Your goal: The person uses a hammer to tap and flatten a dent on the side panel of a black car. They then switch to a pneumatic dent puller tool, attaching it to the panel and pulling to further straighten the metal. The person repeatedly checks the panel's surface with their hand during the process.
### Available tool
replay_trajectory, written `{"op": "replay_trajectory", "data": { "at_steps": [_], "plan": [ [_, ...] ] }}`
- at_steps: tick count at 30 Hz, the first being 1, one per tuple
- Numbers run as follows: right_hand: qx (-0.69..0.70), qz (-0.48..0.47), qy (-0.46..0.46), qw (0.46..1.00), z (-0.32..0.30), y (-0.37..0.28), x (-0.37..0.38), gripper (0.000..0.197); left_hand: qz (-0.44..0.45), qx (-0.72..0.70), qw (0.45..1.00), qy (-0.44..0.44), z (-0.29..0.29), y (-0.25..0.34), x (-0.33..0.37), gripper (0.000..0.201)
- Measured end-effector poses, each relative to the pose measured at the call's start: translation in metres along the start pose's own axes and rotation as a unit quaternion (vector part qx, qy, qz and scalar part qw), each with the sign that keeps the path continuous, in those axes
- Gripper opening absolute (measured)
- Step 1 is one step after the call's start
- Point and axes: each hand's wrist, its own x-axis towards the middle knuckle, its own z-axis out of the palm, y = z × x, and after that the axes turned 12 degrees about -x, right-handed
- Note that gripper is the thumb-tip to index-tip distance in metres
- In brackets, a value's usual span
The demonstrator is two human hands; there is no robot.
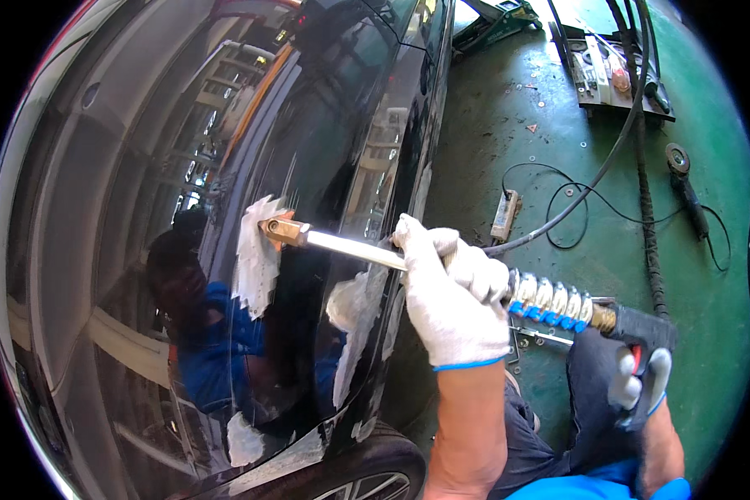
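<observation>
A dent puller gun point(354, 247) lies across the view, with a steel shaft, a coil spring around its middle and a black pistol grip. Its brass-coloured tip point(285, 230) meets a bare-metal patch point(257, 271) on the dark, glossy car panel point(308, 158); whether it is fixed there I cannot tell. My left hand point(454, 292), in a white glove, is closed around the tool between shaft and spring. At the rear, my right hand point(637, 379), gloved too, wraps the pistol grip near a red trigger. Other sanded patches point(350, 312) show lower on the panel.
A car wheel point(379, 471) is at the bottom. On the green floor lie an angle grinder point(687, 192) with its cord and a power strip point(506, 215). A low cart point(629, 104) with tools, hanging thick cables point(648, 200) and a green jack point(512, 23) are farther off.
</observation>
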Motion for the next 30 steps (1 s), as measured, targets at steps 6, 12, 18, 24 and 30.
{"op": "replay_trajectory", "data": {
  "at_steps": [6,12,18,24,30],
  "plan": [
    [0.047,0.021,-0.092,0.994,-0.008,0.016,0.024,0.05,-0.098,-0.137,0.898,-0.407,-0.019,0.02,-0.012,0.05],
    [0.16,0.062,-0.204,0.964,-0.009,0.022,0.025,0.032,0.149,0.832,0.397,-0.358,0.037,0.049,-0.037,0.082],
    [0.336,0.002,-0.181,0.924,-0.004,0.048,0.021,0.081,0.532,0.812,-0.238,-0.026,0.136,0.244,0.063,0.079],
    [0.351,-0.087,-0.148,0.921,-0.005,0.043,0.014,0.085,0.5,0.79,-0.355,0.033,0.152,0.238,0.109,0.083],
    [0.356,-0.113,-0.142,0.917,-0.011,0.049,0.016,0.089,0.42,0.84,-0.34,-0.047,0.106,0.192,0.099,0.086]
  ]
}}
